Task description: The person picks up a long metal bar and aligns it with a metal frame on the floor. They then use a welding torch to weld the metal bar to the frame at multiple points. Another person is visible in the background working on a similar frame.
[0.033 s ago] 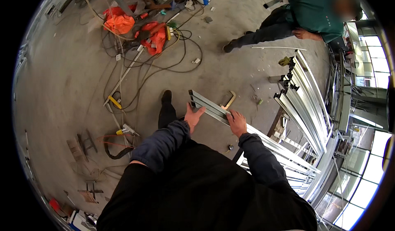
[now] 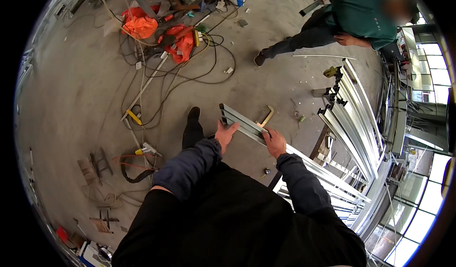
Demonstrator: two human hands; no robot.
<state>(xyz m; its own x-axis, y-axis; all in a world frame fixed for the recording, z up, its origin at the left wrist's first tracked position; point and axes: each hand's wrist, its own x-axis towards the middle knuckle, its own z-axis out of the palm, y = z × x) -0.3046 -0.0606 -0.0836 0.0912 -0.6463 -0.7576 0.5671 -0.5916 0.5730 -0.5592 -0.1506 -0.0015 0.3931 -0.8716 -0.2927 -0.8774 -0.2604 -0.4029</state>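
A long silver metal profile (image 2: 250, 125) runs from in front of me away to the lower right, its dark open end pointing to the upper left. Close to that end, my left hand (image 2: 225, 135) grips it, thumb over the near edge and the other fingers partly hidden. My right hand (image 2: 275, 144) is closed round the same profile a little further along, fingers over its top. Just beyond the profile, a yellowish hooked tool (image 2: 268, 116) lies on the floor, partly covered.
More metal profiles (image 2: 354, 119) lie in a stack on the right. A co-worker in a green top (image 2: 363, 12) stands at the far right, holding a short bar (image 2: 311, 7). Cables (image 2: 216, 82), orange-red bags (image 2: 178, 46) and a clamp-like tool (image 2: 151, 149) are on the floor.
The co-worker's near foot has shifted slightly left and nearer, and the short bar in their hand sits a little lower. My hands keep their hold on the profile.
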